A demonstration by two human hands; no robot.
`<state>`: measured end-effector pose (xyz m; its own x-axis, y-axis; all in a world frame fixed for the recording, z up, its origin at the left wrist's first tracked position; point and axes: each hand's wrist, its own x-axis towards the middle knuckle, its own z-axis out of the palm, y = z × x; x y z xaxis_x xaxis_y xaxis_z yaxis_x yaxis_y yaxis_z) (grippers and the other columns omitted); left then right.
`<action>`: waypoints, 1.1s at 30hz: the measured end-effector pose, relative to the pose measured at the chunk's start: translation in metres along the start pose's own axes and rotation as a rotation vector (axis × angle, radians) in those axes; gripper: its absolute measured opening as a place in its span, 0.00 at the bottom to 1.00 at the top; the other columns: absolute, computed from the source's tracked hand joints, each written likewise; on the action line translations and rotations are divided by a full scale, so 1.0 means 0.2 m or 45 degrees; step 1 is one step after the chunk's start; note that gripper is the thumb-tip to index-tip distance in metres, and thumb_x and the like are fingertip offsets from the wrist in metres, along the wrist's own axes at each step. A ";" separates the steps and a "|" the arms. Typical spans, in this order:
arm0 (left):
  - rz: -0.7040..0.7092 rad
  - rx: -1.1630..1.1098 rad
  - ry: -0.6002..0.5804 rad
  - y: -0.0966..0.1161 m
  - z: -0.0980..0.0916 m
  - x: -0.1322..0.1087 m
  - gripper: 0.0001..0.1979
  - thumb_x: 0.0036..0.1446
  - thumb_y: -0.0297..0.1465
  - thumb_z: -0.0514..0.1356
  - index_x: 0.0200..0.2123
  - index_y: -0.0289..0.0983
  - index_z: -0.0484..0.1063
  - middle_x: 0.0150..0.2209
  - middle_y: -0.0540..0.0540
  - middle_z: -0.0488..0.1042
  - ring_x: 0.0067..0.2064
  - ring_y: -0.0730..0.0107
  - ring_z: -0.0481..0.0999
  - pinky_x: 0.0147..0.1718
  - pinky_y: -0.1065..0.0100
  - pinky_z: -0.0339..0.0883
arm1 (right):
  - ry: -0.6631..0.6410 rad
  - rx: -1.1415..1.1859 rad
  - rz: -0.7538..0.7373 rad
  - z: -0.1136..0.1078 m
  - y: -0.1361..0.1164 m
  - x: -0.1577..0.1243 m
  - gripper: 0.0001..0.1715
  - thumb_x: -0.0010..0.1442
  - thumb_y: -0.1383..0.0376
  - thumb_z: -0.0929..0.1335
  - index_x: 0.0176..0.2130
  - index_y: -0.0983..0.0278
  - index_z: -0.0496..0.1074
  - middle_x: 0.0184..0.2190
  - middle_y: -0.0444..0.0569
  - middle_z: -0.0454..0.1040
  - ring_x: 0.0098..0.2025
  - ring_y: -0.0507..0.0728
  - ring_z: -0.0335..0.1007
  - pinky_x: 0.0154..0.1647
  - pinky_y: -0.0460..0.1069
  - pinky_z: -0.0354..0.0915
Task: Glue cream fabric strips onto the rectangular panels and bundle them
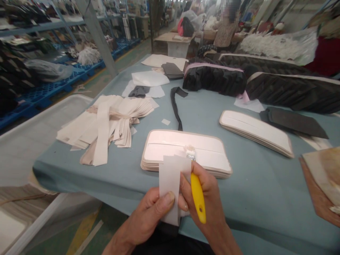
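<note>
My left hand (148,216) grips white strips (169,187), its thumb pressed on their front face. In my right hand (208,194) is a paintbrush with a yellow handle (198,198); its pale bristles (189,150) point away from me. Some fingers of that hand also touch the strips from behind and the right, partly hidden. Just beyond both hands lies a stack of white panels with beige edges (170,143), rounded at the corners. A dark fabric strip (175,106) runs toward the back of that stack.
Cream fabric pieces (119,109) are piled at the left of the teal-covered table (255,198). A second panel stack (255,129) sits to the right, near dark sheets (297,122). Bundled black pieces (215,78) line the back. A person (225,33) is in the background.
</note>
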<state>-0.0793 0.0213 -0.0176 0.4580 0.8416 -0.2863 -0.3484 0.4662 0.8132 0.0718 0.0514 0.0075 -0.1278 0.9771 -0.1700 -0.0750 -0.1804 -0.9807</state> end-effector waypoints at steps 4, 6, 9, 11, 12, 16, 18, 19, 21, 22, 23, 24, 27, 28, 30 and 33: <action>0.003 -0.042 0.084 -0.03 0.00 0.03 0.26 0.64 0.54 0.65 0.36 0.34 0.79 0.32 0.43 0.79 0.34 0.68 0.75 0.36 0.71 0.67 | 0.050 -0.117 -0.069 -0.01 -0.02 0.01 0.21 0.67 0.51 0.72 0.32 0.60 0.64 0.17 0.35 0.62 0.17 0.48 0.58 0.18 0.43 0.54; 0.007 -0.036 0.174 -0.05 0.00 0.04 0.27 0.64 0.54 0.65 0.39 0.33 0.80 0.32 0.42 0.80 0.34 0.67 0.76 0.34 0.71 0.68 | 0.084 -0.202 -0.114 -0.01 -0.02 0.03 0.22 0.67 0.50 0.71 0.31 0.60 0.64 0.18 0.36 0.64 0.19 0.48 0.60 0.20 0.43 0.57; 0.036 -0.068 0.267 -0.07 0.00 0.05 0.29 0.64 0.55 0.64 0.43 0.31 0.81 0.32 0.41 0.81 0.33 0.65 0.78 0.33 0.70 0.69 | 0.100 -0.309 -0.213 -0.01 -0.03 0.05 0.23 0.68 0.50 0.70 0.29 0.59 0.64 0.19 0.38 0.68 0.19 0.49 0.62 0.21 0.43 0.61; 0.072 -0.084 0.307 -0.07 0.00 0.06 0.29 0.63 0.55 0.65 0.43 0.31 0.81 0.33 0.40 0.82 0.34 0.62 0.80 0.33 0.69 0.71 | 0.106 -0.332 -0.257 -0.01 -0.03 0.05 0.21 0.68 0.51 0.69 0.29 0.59 0.65 0.17 0.38 0.67 0.17 0.49 0.60 0.19 0.44 0.60; 0.083 -0.094 0.333 -0.07 0.00 0.06 0.28 0.63 0.54 0.65 0.43 0.32 0.81 0.33 0.40 0.82 0.34 0.61 0.81 0.33 0.69 0.72 | 0.115 -0.337 -0.258 0.00 -0.03 0.06 0.21 0.69 0.51 0.68 0.29 0.59 0.66 0.17 0.37 0.66 0.16 0.49 0.60 0.18 0.44 0.60; 0.120 -0.130 0.467 -0.06 -0.02 0.06 0.25 0.62 0.54 0.67 0.40 0.35 0.80 0.35 0.40 0.83 0.35 0.61 0.82 0.34 0.69 0.76 | 0.242 -0.435 -0.327 0.00 -0.04 0.06 0.20 0.69 0.53 0.68 0.29 0.60 0.68 0.17 0.36 0.63 0.17 0.50 0.62 0.18 0.44 0.60; 0.171 -0.106 0.556 -0.05 -0.02 0.07 0.25 0.61 0.54 0.68 0.40 0.34 0.82 0.37 0.40 0.84 0.37 0.61 0.82 0.37 0.69 0.77 | 0.377 -0.528 -0.458 -0.02 -0.04 0.07 0.20 0.69 0.55 0.68 0.28 0.60 0.68 0.18 0.37 0.64 0.18 0.49 0.61 0.20 0.44 0.60; 0.187 -0.099 0.588 -0.04 -0.03 0.08 0.26 0.61 0.53 0.68 0.42 0.34 0.82 0.38 0.40 0.84 0.38 0.61 0.83 0.39 0.69 0.78 | 0.435 -0.577 -0.517 -0.04 -0.05 0.07 0.20 0.68 0.55 0.68 0.27 0.60 0.68 0.18 0.37 0.64 0.19 0.49 0.61 0.20 0.44 0.60; 0.204 -0.133 0.642 -0.01 -0.03 0.09 0.26 0.58 0.53 0.70 0.44 0.34 0.83 0.39 0.39 0.85 0.39 0.62 0.84 0.40 0.69 0.78 | 0.548 -0.652 -0.583 -0.08 -0.06 0.07 0.19 0.68 0.56 0.69 0.27 0.60 0.69 0.19 0.38 0.64 0.20 0.50 0.60 0.20 0.44 0.59; 0.214 -0.176 0.667 0.02 -0.04 0.10 0.26 0.55 0.52 0.73 0.43 0.35 0.83 0.39 0.39 0.85 0.38 0.62 0.84 0.39 0.70 0.79 | 0.589 -0.677 -0.594 -0.11 -0.07 0.07 0.19 0.68 0.55 0.70 0.27 0.60 0.69 0.19 0.38 0.63 0.19 0.50 0.59 0.20 0.45 0.58; 0.232 -0.223 0.694 0.04 -0.04 0.11 0.25 0.52 0.50 0.75 0.42 0.35 0.83 0.39 0.40 0.85 0.37 0.63 0.84 0.39 0.70 0.79 | 0.618 -0.692 -0.596 -0.13 -0.07 0.06 0.20 0.68 0.54 0.70 0.27 0.60 0.70 0.18 0.38 0.63 0.19 0.50 0.58 0.19 0.45 0.57; 0.261 -0.267 0.721 0.07 -0.05 0.11 0.25 0.49 0.48 0.77 0.40 0.35 0.83 0.38 0.41 0.85 0.36 0.63 0.85 0.40 0.70 0.79 | 0.645 -0.694 -0.591 -0.15 -0.07 0.05 0.20 0.68 0.53 0.71 0.28 0.61 0.71 0.18 0.38 0.63 0.18 0.50 0.56 0.19 0.46 0.56; 0.338 -0.345 0.779 0.15 -0.07 0.11 0.21 0.43 0.41 0.80 0.37 0.35 0.82 0.32 0.45 0.82 0.34 0.64 0.84 0.40 0.68 0.80 | 0.676 -0.587 -0.555 -0.19 -0.10 0.02 0.24 0.68 0.47 0.70 0.30 0.61 0.75 0.22 0.44 0.73 0.23 0.53 0.64 0.24 0.47 0.60; 0.351 -0.354 0.796 0.18 -0.08 0.10 0.19 0.42 0.38 0.79 0.36 0.35 0.82 0.29 0.47 0.81 0.33 0.64 0.84 0.39 0.69 0.80 | 0.667 -0.512 -0.551 -0.18 -0.12 0.01 0.25 0.68 0.45 0.70 0.31 0.61 0.76 0.25 0.46 0.77 0.27 0.55 0.69 0.28 0.48 0.63; 0.375 -0.364 0.823 0.23 -0.08 0.09 0.14 0.40 0.33 0.76 0.32 0.36 0.80 0.26 0.50 0.77 0.30 0.67 0.82 0.36 0.71 0.79 | 0.649 -0.356 -0.538 -0.15 -0.16 -0.02 0.23 0.67 0.45 0.71 0.35 0.61 0.78 0.31 0.48 0.81 0.36 0.58 0.76 0.38 0.49 0.69; 0.402 -0.371 0.827 0.26 -0.07 0.06 0.10 0.39 0.29 0.71 0.25 0.37 0.74 0.23 0.54 0.72 0.22 0.74 0.73 0.29 0.71 0.76 | 0.573 -0.247 -0.479 -0.08 -0.22 -0.05 0.19 0.66 0.48 0.73 0.35 0.59 0.76 0.30 0.44 0.80 0.34 0.56 0.76 0.38 0.48 0.70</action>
<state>-0.1041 0.0591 0.0143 -0.2386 0.8954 -0.3759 -0.6246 0.1549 0.7654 0.0912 0.0517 0.0502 0.3054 0.9291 0.2086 0.1532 0.1682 -0.9738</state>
